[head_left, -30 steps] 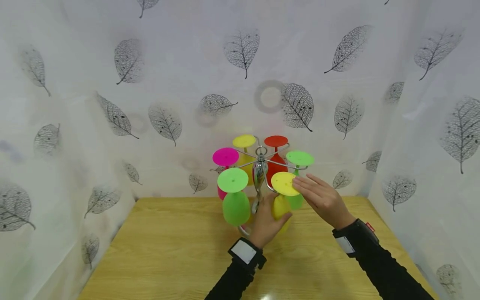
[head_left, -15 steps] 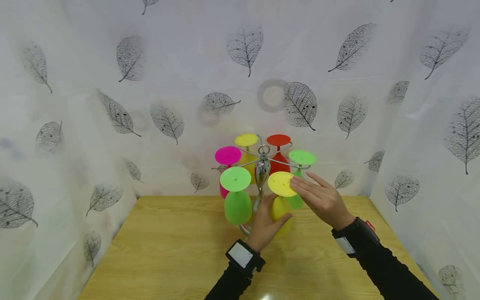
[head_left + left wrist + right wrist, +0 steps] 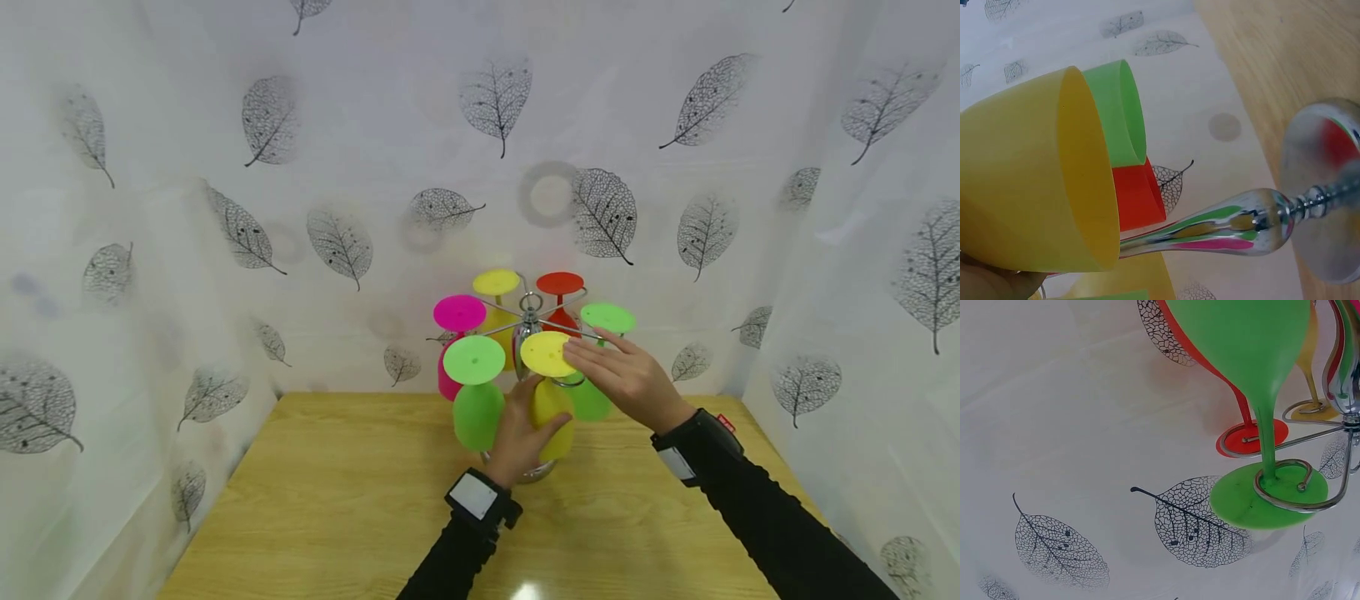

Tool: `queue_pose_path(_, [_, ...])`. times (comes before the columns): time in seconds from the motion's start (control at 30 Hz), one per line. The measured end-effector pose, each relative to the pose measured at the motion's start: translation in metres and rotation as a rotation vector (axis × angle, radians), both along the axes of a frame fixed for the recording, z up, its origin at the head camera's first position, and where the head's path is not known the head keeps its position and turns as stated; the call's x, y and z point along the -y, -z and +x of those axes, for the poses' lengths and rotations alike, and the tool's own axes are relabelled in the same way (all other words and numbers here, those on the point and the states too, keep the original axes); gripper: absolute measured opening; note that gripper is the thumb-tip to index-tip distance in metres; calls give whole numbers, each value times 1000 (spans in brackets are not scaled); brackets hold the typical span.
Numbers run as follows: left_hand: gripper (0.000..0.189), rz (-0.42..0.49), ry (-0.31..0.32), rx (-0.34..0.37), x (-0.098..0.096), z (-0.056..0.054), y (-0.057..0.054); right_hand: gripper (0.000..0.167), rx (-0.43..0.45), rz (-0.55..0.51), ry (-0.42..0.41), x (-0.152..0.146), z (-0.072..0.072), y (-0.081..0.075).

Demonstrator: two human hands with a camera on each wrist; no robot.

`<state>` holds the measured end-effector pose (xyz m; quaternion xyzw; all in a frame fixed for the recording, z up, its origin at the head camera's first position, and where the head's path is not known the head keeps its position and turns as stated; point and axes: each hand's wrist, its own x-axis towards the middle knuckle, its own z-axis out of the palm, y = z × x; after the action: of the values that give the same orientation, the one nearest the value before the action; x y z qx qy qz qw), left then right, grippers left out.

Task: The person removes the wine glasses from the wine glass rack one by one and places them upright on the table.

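Observation:
A yellow plastic wine glass hangs upside down at the front of a chrome glass rack. My left hand grips its bowl. In the left wrist view the bowl fills the left side, with part of that hand below it. Fingers of my right hand lie straight on the right edge of the upturned base, holding it there; the thumb is hidden. A wire hook shows just below that base. Whether it fully encircles the stem I cannot tell.
Around the rack hang a green glass, a magenta one, another yellow one, a red one and a second green one. The rack's round foot stands on a wooden table before a leaf-patterned curtain.
Both hands have shifted the front yellow glass to the left. The hook now shows at the right of its stem. The camera view has moved slightly.

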<state>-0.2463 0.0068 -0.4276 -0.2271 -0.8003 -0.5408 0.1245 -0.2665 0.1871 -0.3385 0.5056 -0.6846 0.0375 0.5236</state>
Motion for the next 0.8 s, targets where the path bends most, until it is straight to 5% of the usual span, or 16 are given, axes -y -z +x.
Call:
queue_pose_path(0.57, [63,32,36,28,-12,-19,1,32,14,6,-3,-10,-20,0])
queue_pose_path(0.8, [66,43,39,169,-16,-24,-1,34,22,8,18,-15,-25,2])
